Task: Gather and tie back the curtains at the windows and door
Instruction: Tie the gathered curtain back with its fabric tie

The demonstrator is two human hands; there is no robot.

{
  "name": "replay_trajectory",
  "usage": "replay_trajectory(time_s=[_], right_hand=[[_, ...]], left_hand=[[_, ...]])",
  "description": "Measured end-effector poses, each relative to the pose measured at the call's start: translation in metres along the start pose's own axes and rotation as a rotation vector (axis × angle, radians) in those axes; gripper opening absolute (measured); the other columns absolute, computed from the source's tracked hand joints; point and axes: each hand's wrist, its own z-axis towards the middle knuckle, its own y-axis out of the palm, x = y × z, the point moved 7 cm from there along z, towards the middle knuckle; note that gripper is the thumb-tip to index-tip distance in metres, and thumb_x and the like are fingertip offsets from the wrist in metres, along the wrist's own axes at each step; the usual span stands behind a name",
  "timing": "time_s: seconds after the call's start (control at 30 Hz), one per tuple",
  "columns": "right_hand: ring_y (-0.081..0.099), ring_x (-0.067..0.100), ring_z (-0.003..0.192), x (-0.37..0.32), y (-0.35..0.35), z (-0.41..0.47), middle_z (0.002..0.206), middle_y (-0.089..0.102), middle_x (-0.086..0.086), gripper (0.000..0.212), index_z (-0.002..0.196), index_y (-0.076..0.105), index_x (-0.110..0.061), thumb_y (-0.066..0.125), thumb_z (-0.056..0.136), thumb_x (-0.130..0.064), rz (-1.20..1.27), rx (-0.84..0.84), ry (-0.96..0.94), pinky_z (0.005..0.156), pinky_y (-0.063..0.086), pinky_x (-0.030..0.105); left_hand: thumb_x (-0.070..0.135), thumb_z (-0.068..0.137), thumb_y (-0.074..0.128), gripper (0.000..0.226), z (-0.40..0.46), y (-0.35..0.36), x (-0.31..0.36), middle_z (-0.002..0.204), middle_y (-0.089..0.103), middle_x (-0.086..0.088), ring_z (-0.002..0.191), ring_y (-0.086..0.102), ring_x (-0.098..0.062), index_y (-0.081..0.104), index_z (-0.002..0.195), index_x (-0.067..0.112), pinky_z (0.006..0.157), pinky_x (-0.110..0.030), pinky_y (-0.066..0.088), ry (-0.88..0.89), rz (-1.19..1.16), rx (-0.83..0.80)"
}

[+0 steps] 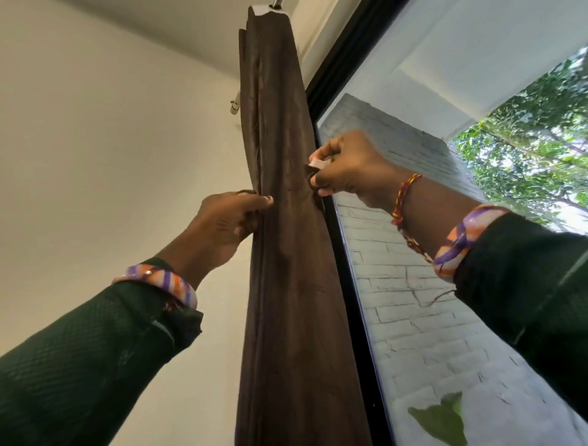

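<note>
While the left hand [234, 216] pinches the gathered brown fabric curtain [286, 223] beside the black window frame [345, 254] and the right hand [342, 165] grips a dark tie-back end [313, 173], keep folds compressed; draw tie snug.

support: curtain rod [276, 3] at top, only its end visible
hanging from it: brown curtain [286, 286], gathered into narrow bunch
curtain position: between white wall [95, 143] and black window frame [346, 270]
</note>
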Motion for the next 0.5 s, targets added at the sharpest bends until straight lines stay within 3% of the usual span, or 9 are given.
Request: replay_trajectory(time_s=[0.1,0.17,0.3,0.4,0.5], right_hand=[[0.068,0.03,0.084,-0.015,0.011,-0.002,0.091,0.061,0.015,0.018,0.091,0.064,0.005,0.067,0.075,0.012,-0.007,-0.039,-0.03,0.066,0.059,0.034],[0.069,0.03,0.081,-0.023,0.015,-0.001,0.088,0.062,0.014,0.015,0.085,0.063,0.001,0.068,0.075,0.011,-0.009,-0.06,-0.032,0.062,0.059,0.032],[0.07,0.03,0.078,-0.035,0.022,0.001,0.087,0.064,0.018,0.01,0.08,0.062,0.001,0.068,0.076,0.007,-0.021,-0.075,-0.055,0.062,0.06,0.036],[0.07,0.031,0.079,-0.041,0.024,0.009,0.093,0.066,0.02,0.017,0.091,0.063,0.005,0.069,0.075,0.005,-0.005,-0.033,-0.018,0.066,0.06,0.043],[0.068,0.02,0.084,-0.039,0.027,0.01,0.076,0.061,0.009,0.003,0.085,0.057,-0.003,0.058,0.088,-0.004,0.157,-0.107,0.172,0.069,0.059,0.03]], left_hand=[[-0.007,0.082,0.057,0.02,-0.012,0.009,0.007,0.084,0.063,-0.007,0.074,0.063,-0.012,0.063,0.095,0.007,0.077,-0.025,0.053,0.155,0.12,-0.208],[0.0,0.083,0.06,0.018,-0.012,0.006,0.019,0.087,0.067,-0.011,0.079,0.063,-0.02,0.068,0.099,0.006,0.078,-0.033,0.053,0.397,0.495,-0.111],[0.011,0.082,0.064,0.015,-0.029,0.02,0.048,0.088,0.067,-0.011,0.08,0.059,-0.03,0.073,0.093,0.014,0.055,-0.03,0.038,0.956,1.242,0.197],[0.009,0.075,0.07,0.014,-0.042,0.041,0.048,0.099,0.06,-0.018,0.082,0.056,-0.036,0.071,0.089,0.008,0.05,-0.029,0.035,1.285,1.603,0.147],[0.007,0.071,0.07,0.013,-0.043,0.047,0.047,0.108,0.061,-0.018,0.087,0.058,-0.034,0.071,0.084,0.009,0.055,-0.033,0.044,1.384,1.771,0.088]])
